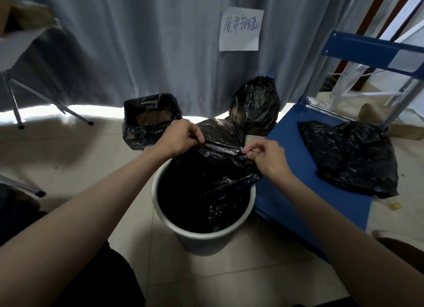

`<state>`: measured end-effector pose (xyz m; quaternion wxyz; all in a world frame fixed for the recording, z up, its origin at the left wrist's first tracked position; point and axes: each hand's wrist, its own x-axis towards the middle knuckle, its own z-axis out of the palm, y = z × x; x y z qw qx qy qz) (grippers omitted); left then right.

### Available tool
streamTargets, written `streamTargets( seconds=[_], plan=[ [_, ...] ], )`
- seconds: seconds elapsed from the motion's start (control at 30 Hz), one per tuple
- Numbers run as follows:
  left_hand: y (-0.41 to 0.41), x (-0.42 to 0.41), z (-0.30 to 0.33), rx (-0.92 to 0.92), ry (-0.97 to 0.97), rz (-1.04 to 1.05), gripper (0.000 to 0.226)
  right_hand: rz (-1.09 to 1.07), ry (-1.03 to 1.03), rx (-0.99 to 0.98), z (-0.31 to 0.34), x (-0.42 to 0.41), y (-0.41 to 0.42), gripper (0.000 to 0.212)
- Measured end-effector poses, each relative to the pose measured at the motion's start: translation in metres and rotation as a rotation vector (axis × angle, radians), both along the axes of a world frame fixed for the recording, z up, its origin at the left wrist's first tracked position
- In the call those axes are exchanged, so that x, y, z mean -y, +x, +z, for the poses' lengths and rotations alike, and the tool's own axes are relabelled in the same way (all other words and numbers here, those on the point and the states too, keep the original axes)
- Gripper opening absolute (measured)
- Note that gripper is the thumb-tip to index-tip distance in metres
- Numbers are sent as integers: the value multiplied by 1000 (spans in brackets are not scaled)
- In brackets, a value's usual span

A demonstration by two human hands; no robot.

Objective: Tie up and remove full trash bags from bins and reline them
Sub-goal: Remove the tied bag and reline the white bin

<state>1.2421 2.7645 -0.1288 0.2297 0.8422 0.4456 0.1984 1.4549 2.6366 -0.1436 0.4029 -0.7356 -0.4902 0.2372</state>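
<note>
A lined bin (150, 120) stands at ten o'clock, apparently already done. The liner (213, 164) is pinched at its rim by the left hand (181, 138) and right hand (267, 156), stretched between them, likely to be opened over the white bin's (202, 238) far edge at centre. A tied bag (255, 104) is set at one o'clock; a spare bag (348, 155) lies at three o'clock.

Both hands hold a black liner bag (213, 169) over a white round bin (202, 238) on the tiled floor (68, 150). The left hand (181, 138) and the right hand (266, 156) each pinch the bag's upper edge, stretched between them. Behind stand a lined bin (149, 120) and a tied full bag (255, 104); another black bag (351, 157) lies on a blue platform (293, 169).
</note>
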Motion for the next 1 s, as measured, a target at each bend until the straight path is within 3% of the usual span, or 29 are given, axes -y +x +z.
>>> streamTargets(
  seconds=[0.23,0.4,0.47,0.57,0.63,0.73,0.83,0.9,1.0],
  plan=[
    [26,-27,-19,-293,122,61,37,-66,-132,161,-28,-23,2,35],
    [26,-33,-42,-456,-86,117,34,-30,-329,208,-43,-26,8,42],
    [20,-39,-53,-440,-212,174,41,-14,-430,174,-47,-23,11,36],
    [14,-44,-58,-425,-297,199,71,20,-528,140,-46,-20,11,33],
    [16,-40,-54,-380,-163,194,56,30,-552,143,-44,-21,11,28],
    [24,-21,-36,-150,95,125,30,28,-542,139,-41,-22,9,27],
    [31,9,-15,-43,-125,-165,33,36,-519,128,-42,-17,11,29],
    [32,32,-11,-231,-221,-301,46,51,-510,133,-43,-14,13,26],
    [30,57,-31,-581,-9,-326,54,49,-447,61,-45,-8,17,27]
  ],
)
